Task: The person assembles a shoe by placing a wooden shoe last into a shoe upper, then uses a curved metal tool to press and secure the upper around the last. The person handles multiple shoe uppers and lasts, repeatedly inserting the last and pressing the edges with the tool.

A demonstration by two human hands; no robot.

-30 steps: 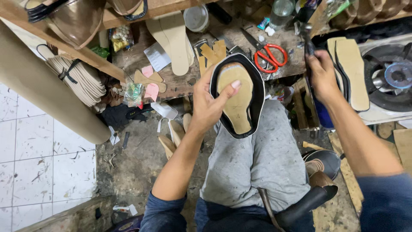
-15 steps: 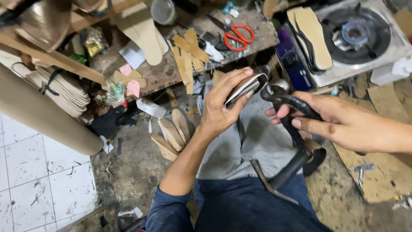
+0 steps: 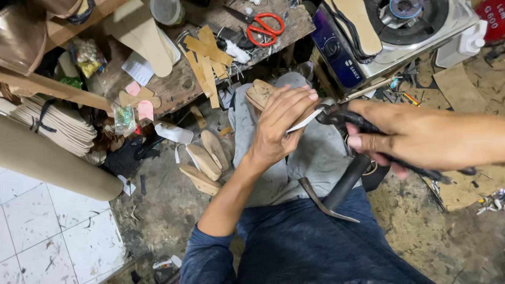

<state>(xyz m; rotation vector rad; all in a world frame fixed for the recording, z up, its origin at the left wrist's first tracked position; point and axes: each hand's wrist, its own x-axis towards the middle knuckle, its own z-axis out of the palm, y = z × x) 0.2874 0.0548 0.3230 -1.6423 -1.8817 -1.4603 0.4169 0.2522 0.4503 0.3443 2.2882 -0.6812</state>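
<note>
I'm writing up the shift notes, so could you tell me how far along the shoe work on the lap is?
Done: the insole already sits on the shoe piece. In hand: the left hand steadies that piece on the knee while the right hand brings dark pincers to its edge. Left: I cannot tell how much of the edge is pulled; loose soles lie on the floor.

- Red-handled scissors [image 3: 263, 27] lie on the wooden surface [image 3: 179, 87].
- Tan strips [image 3: 206, 58] lean beside them.
- A stove [image 3: 405, 21] stands at right.
- Wooden soles [image 3: 202, 160] rest on the floor.
</note>
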